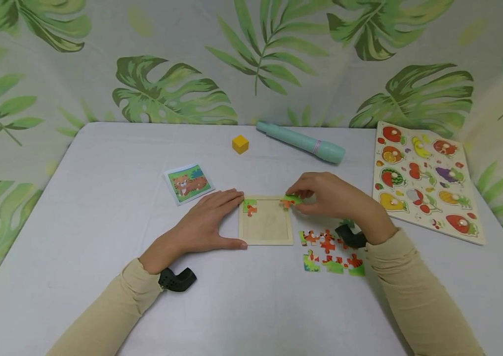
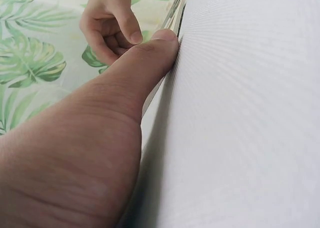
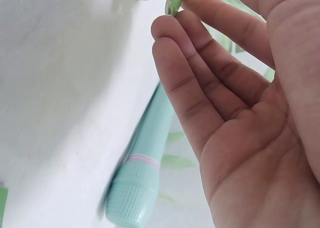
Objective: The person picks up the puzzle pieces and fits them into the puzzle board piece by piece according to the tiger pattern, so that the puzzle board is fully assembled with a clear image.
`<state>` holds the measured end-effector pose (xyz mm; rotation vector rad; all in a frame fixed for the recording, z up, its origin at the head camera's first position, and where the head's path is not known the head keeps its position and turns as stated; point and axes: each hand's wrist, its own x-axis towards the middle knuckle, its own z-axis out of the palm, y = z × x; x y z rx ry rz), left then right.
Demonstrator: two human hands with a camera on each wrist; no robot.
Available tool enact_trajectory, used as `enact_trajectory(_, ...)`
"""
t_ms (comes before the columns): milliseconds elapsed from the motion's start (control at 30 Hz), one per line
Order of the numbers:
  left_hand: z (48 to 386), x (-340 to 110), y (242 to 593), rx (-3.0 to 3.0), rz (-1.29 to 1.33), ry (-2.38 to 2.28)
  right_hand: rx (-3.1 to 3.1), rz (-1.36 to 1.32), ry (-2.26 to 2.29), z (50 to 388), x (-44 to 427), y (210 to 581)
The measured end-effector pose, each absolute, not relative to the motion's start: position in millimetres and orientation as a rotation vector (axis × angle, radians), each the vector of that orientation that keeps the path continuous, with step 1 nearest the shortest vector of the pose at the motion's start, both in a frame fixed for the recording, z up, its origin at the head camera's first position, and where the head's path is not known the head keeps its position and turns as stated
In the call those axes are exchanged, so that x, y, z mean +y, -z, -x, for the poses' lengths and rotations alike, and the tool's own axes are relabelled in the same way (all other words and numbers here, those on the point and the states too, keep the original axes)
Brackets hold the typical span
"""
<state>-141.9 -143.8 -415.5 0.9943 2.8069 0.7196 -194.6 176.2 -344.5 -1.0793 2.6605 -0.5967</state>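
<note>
The left hand [image 1: 207,217] has its fingers stretched against the wooden puzzle tray [image 1: 269,227], fingertips at the tray's far left corner, thumb at its near left corner. The right hand [image 1: 333,195] pinches a green-and-orange puzzle piece [image 1: 287,202] over the tray's far right corner. Another piece [image 1: 250,205] sits inside the far left corner; loose pieces [image 1: 327,243] lie beyond the tray's right edge — some behind the right wrist. An animal picture card [image 1: 189,184] lies left of the tray. Toward the table's [image 1: 242,316] far edge are a yellow block [image 1: 240,144] and a mint-green tube [image 1: 298,141] — a fruit board [image 1: 425,180] lies near its far right corner.
</note>
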Motion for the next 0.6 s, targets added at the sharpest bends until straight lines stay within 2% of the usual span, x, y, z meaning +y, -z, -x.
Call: enact_trajectory(600,143,-144,418,2.811,-1.006,-0.72,2.628,1.114,0.584,193,151,344)
